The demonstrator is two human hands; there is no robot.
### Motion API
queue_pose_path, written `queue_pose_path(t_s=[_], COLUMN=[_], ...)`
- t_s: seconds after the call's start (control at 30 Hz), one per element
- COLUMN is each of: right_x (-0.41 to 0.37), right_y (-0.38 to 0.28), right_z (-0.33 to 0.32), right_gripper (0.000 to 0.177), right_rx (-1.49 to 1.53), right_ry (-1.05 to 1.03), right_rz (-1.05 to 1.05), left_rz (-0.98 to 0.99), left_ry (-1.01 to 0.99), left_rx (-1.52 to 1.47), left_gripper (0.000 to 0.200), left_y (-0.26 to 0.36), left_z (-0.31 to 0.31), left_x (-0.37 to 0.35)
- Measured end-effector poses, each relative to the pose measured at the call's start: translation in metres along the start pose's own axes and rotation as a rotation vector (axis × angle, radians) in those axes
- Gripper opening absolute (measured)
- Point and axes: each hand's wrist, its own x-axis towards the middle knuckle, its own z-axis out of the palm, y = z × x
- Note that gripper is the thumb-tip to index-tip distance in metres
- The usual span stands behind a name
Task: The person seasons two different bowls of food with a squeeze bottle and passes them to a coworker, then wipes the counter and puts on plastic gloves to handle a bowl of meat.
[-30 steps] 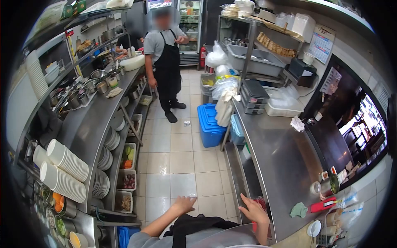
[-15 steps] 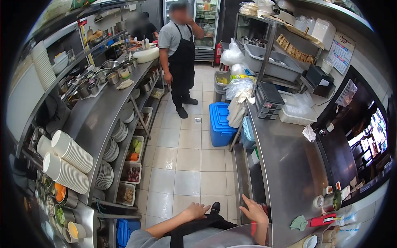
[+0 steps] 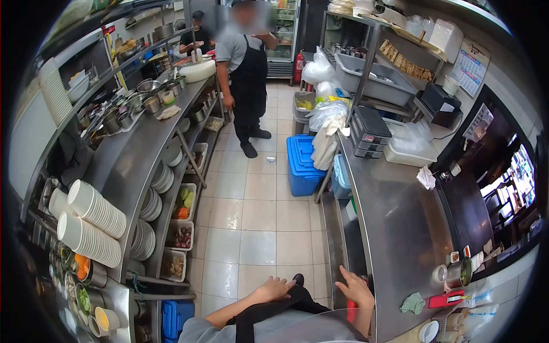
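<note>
My left hand (image 3: 275,289) hangs low over the front of my black apron (image 3: 286,308), palm down with fingers stretched out, holding nothing. To its right, my right hand (image 3: 355,287) is raised beside the near edge of the steel counter (image 3: 400,240). Its fingers are spread and nothing is in them. Below that wrist, a red thing (image 3: 351,311) shows partly behind the forearm. The tip of my dark shoe (image 3: 298,279) shows on the tiled floor (image 3: 257,246) between the hands.
A person in a black apron (image 3: 250,80) stands in the aisle ahead, others further back. Stacked white bowls (image 3: 88,240) and vegetable bins (image 3: 182,235) line the left counter and shelf. A blue cooler (image 3: 303,166) stands right of the aisle. A green cloth (image 3: 413,303) lies on the right counter.
My view has shifted slightly, so the room sits a little higher in it. Both my hands stay nearly in place and empty. The person in the aisle appears slightly closer.
</note>
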Motion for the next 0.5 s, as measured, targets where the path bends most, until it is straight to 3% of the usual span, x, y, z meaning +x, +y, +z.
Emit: queue_pose_path(t_s=[0.2, 0.3, 0.5], right_x=[0.008, 0.011, -0.018], right_y=[0.015, 0.059, 0.175], right_z=[-0.015, -0.022, -0.054], right_gripper=[0.060, 0.059, 0.044], right_rx=[0.101, 0.237, -0.043], right_ry=[0.019, 0.161, 0.362], right_rz=[0.000, 0.068, 0.794], left_rz=[-0.049, -0.043, -0.009], left_ry=[-0.074, -0.039, -0.082], left_rx=[0.003, 0.008, 0.036], left_gripper=[0.059, 0.060, 0.063], left_y=[-0.003, -0.007, -0.008], left_z=[-0.013, -0.011, -0.027], left_x=[0.009, 0.025, 0.088])
